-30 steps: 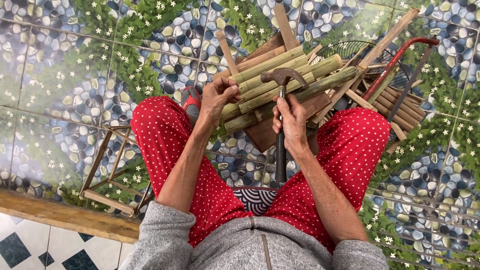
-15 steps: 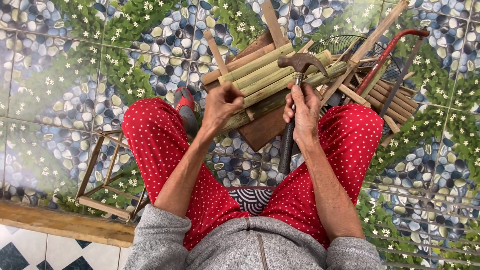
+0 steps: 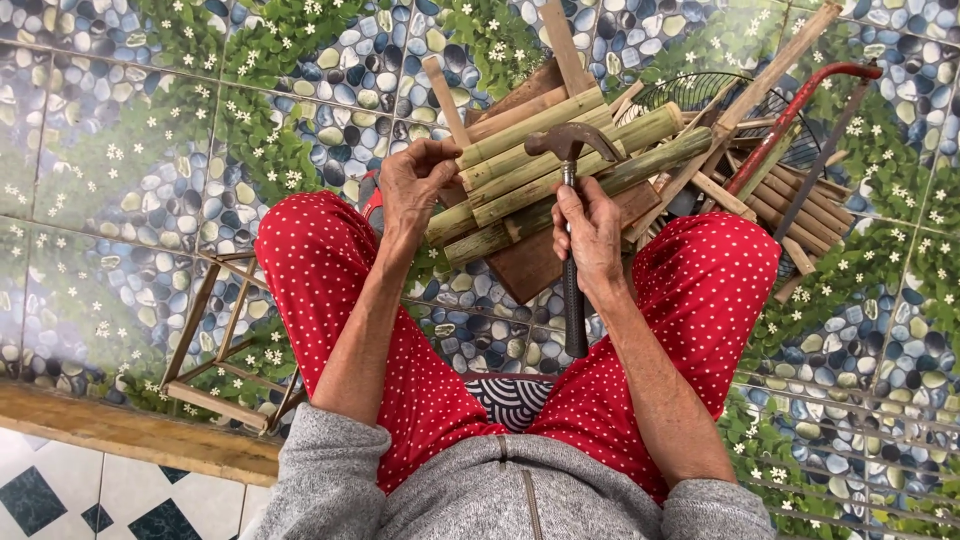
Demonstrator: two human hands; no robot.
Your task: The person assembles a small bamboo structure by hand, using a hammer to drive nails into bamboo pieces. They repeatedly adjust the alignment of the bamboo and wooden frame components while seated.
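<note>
Dull metal hammer head [image 3: 571, 141], smooth green bamboo poles [image 3: 560, 165], glossy pebble-print floor tiles [image 3: 120, 150], spotted cloth trousers [image 3: 700, 290].

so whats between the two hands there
In the head view, the ends of the green bamboo poles lie between the left hand and the right hand, which grips the hammer.

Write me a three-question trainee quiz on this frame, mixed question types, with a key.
1. True or false: the right hand grips the claw hammer by its handle, head up.
2. What does the left hand touch? A) the red-framed saw B) the ends of the green bamboo lengths C) the wire fan guard
3. What lies on the floor to the person's left?

Key:
1. True
2. B
3. A small wooden frame
</note>
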